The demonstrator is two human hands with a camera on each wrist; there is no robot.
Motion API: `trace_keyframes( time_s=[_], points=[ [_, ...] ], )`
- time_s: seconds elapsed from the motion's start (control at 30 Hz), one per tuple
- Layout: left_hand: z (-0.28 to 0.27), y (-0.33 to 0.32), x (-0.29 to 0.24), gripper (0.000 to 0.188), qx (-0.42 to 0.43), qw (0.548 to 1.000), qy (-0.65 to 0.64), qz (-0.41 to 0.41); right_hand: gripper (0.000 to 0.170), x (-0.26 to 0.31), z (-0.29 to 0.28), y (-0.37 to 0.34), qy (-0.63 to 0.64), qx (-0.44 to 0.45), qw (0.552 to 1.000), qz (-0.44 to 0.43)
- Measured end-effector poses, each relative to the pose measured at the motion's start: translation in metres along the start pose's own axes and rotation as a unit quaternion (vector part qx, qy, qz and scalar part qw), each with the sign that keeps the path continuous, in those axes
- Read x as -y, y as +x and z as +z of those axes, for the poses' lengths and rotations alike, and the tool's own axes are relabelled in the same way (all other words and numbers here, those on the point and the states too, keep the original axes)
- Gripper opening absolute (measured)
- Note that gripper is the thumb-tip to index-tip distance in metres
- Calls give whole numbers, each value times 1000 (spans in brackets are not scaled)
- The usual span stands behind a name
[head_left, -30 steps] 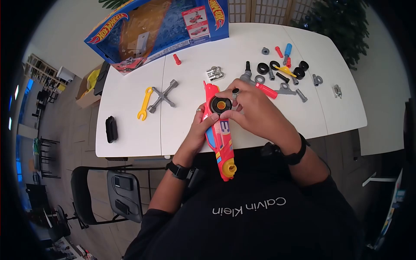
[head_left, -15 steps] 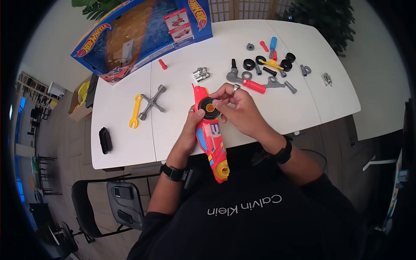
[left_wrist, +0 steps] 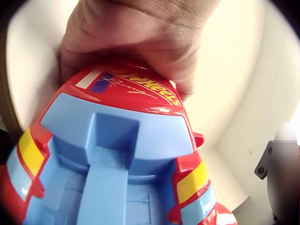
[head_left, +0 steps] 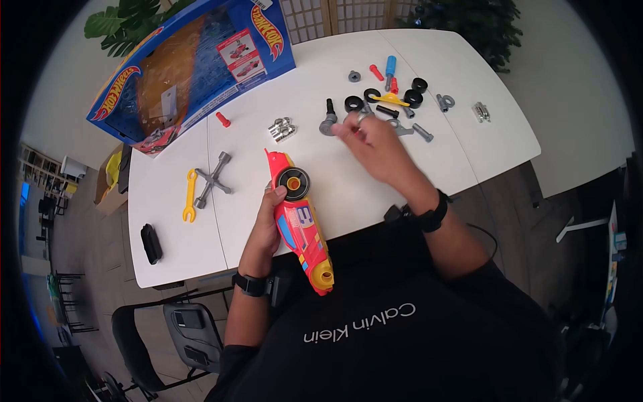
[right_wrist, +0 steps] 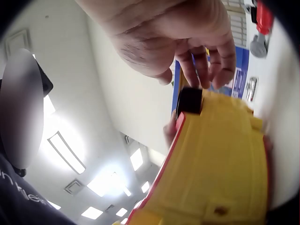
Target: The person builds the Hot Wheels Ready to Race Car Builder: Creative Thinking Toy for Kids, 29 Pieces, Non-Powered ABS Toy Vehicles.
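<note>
My left hand (head_left: 266, 221) grips a red toy car (head_left: 305, 231) by its side, tilted on its side above the table's front edge. A black wheel (head_left: 293, 184) with a yellow hub sits on the car's far end, the left thumb right at its rim. At the near end a yellow hub shows without a tyre. The left wrist view shows the car's blue interior (left_wrist: 112, 159); the right wrist view shows its yellow underside (right_wrist: 220, 164). Apart from the car, my right hand (head_left: 378, 151) reaches over a grey ratchet (head_left: 327, 126), fingers loosely bent and holding nothing; its red handle is hidden.
Past the right hand lie loose black tyres (head_left: 413, 98), a blue screwdriver (head_left: 390, 65), a yellow part (head_left: 390, 100) and grey bolts (head_left: 422, 132). Silver parts (head_left: 282, 128) lie mid-table. Leftward are a yellow wrench (head_left: 190, 194), a grey cross wrench (head_left: 213, 181) and a large box (head_left: 194, 67).
My right hand has let go of the wheel and moved away to the far right, over the ratchet. The left hand still holds the car. The head view has shifted.
</note>
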State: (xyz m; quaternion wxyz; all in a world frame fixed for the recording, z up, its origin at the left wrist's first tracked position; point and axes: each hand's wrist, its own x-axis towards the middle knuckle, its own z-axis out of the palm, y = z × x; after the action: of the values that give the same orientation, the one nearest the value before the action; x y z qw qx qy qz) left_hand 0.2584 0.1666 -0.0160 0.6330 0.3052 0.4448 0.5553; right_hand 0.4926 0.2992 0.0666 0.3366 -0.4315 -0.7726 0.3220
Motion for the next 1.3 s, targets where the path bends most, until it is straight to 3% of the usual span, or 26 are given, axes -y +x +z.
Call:
trace_keyframes(
  time_s=[0.07,0.13,0.2,0.33,0.47,0.53,0.57,0.6,0.67,0.8,0.83,0.93,1.17,1.3],
  points=[
    [-1,-1,6,60,-14,1000,-18,-3,27,-29,-31,8,-250,-94,963,-37],
    [-5,0,11,61,2,1000,-27,9,22,-74,-49,22,-366,-111,924,12],
    [-4,-1,11,62,5,1000,-18,18,22,-98,-63,32,-358,-76,930,31],
    [-2,-1,9,64,9,999,-6,35,22,-93,-60,40,-353,-5,931,92],
    [1,-3,7,62,11,999,-1,40,23,-86,-56,41,-369,-10,925,90],
    [-2,1,12,62,3,999,4,51,24,-85,-61,41,-303,-59,950,48],
    [-1,1,9,64,6,998,25,58,26,-68,-63,39,-203,-75,976,39],
    [0,2,6,64,-3,998,22,61,26,-50,-64,35,-201,-68,977,32],
    [5,1,2,67,6,997,43,57,25,2,-62,20,-26,-33,999,-34],
    [15,-1,-5,70,-12,997,52,51,21,68,-52,-7,-83,105,961,-241],
    [7,2,-6,73,15,999,24,36,21,71,-46,-10,-111,91,944,-297],
    [2,4,-1,77,20,999,31,40,20,80,-35,-10,-133,151,922,-331],
    [7,2,-2,80,-2,999,26,44,14,80,-12,-7,-167,164,902,-364],
    [13,0,-6,70,-7,998,40,48,10,83,-2,-3,-209,169,876,-401]
  ],
)
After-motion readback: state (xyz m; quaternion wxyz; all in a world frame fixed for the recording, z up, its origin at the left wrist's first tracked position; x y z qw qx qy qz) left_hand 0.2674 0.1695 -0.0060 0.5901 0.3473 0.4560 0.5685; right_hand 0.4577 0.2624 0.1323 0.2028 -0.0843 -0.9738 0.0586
